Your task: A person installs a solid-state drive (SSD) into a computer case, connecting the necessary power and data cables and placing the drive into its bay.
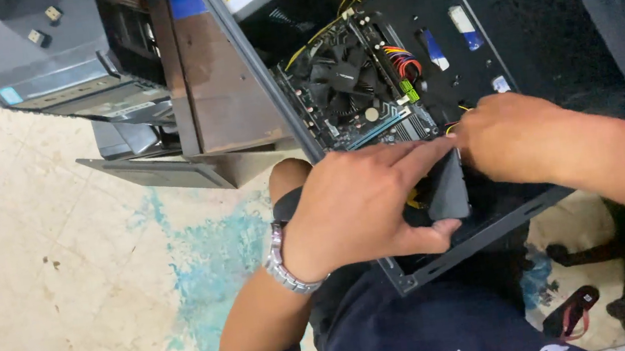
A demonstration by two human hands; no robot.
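Fingers of left hand (363, 209) and right hand (516, 136) pinching upright dark drive (449, 187), long axis toward motherboard (353, 84)

We see a flat dark grey slab (448, 187), approx. rectangular w/ rounded corners, standing tilted on edge inside the open black PC case (483, 230), near its lower front rim. Left hand (359, 205) pinches it: thumb under the bottom edge, index finger stretched along the top. Right hand (516, 136) touches its upper right corner, fingertips meeting the left index. Just above it lies the motherboard (353, 88) w/ a black fan.
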